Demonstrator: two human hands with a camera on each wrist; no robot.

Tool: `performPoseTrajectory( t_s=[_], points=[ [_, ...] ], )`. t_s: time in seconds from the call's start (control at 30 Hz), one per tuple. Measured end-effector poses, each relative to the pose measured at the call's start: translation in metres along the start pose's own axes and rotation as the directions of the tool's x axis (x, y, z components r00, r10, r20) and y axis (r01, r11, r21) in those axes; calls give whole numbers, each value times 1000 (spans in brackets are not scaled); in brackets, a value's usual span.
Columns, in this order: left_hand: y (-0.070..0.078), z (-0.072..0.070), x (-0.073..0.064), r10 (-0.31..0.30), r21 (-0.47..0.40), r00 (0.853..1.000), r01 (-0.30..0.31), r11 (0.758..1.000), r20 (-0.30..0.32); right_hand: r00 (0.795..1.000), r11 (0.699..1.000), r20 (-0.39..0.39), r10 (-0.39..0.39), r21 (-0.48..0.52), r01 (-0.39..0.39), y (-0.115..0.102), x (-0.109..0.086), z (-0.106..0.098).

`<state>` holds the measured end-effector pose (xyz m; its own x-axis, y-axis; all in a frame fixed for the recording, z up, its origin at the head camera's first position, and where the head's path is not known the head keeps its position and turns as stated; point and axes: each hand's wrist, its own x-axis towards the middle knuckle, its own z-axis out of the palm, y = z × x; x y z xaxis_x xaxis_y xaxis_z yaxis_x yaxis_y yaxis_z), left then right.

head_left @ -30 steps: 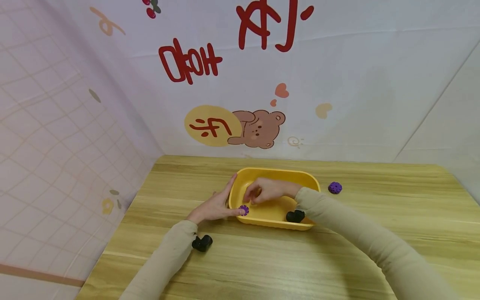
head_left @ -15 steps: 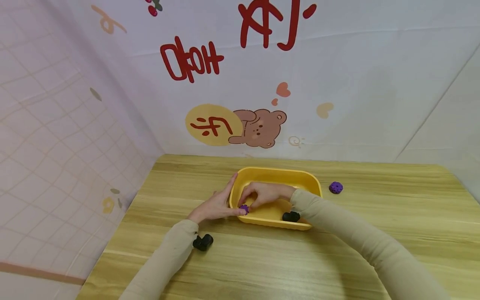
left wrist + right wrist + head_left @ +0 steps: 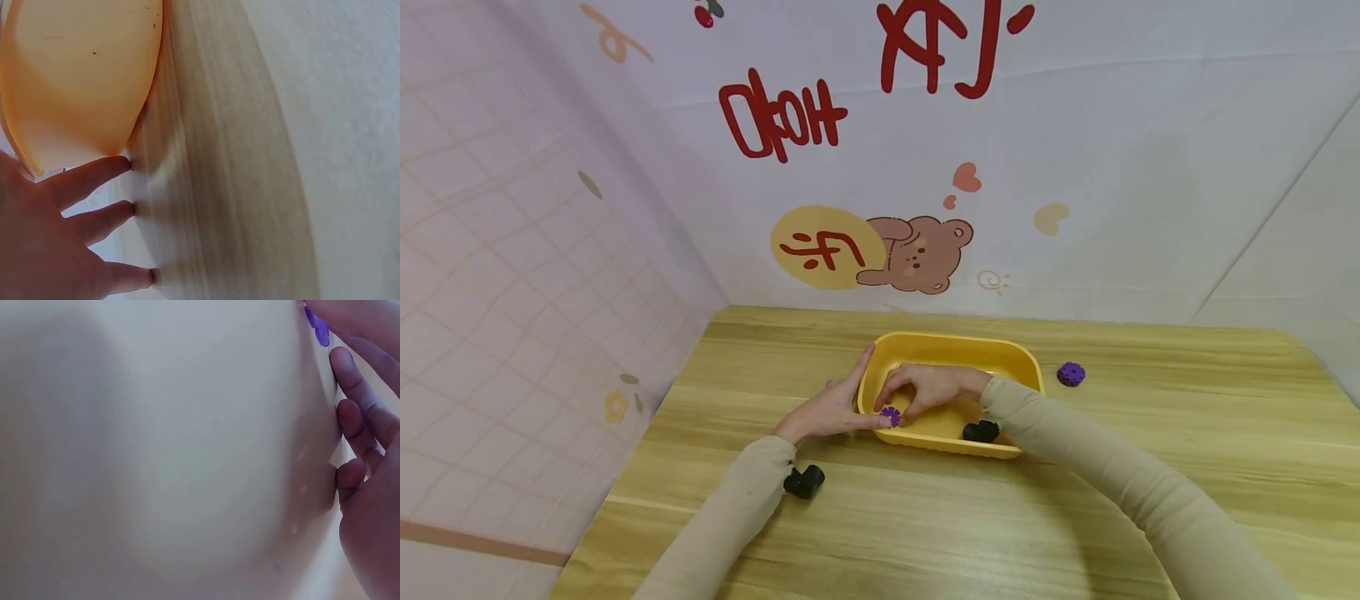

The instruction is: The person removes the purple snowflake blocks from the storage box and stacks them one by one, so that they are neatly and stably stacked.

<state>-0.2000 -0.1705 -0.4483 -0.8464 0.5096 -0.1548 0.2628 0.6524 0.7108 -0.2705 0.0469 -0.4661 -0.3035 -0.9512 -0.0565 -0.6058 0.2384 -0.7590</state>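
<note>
A yellow plastic basin (image 3: pixel 955 446) sits on the wooden table. My left hand (image 3: pixel 827 412) lies spread at its left end, with the thumb over the rim touching a purple snowflake disc with a notched edge (image 3: pixel 891 414). In the left wrist view, the left fingers (image 3: pixel 100 222) are straight and reach down to the tabletop beside the basin's wall. My right hand (image 3: pixel 928 387) reaches into the basin and pinches the disc between thumb and index finger. In the right wrist view only an edge of the purple disc (image 3: pixel 320 330) shows, and the other right fingers lie against the basin.
Right of the basin, a purple round piece with notches (image 3: pixel 1071 374) lies on the wooden table (image 3: pixel 940 517). A printed white cloth (image 3: pixel 1112 183) hangs behind the table, another along the left. Black wrist cameras (image 3: pixel 805 482) sit at both cuffs.
Inside the basin, my right hand has moved slightly left and down to the purple disc and now pinches it. My left hand and the basin have stayed in place.
</note>
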Motion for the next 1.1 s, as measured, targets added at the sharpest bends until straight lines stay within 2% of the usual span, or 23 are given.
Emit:
performPoseTrajectory(
  t_s=[0.67, 0.93, 1.1],
  points=[
    [0, 0, -2, 12, -10, 1000, -12, 1000, 7, 999, 992, -46, -28, -124, 22, 1, -1, 4],
    [-2, -1, -2, 11, -16, 1000, -11, 1000, 3, 999, 995, -38, -26, -99, 22, 0, -1, 3],
    [-1, -1, -3, 22, -16, 1000, -22, 1000, 3, 998, 990, -50, -36, -137, 29, 1, -1, 4]
  ],
)
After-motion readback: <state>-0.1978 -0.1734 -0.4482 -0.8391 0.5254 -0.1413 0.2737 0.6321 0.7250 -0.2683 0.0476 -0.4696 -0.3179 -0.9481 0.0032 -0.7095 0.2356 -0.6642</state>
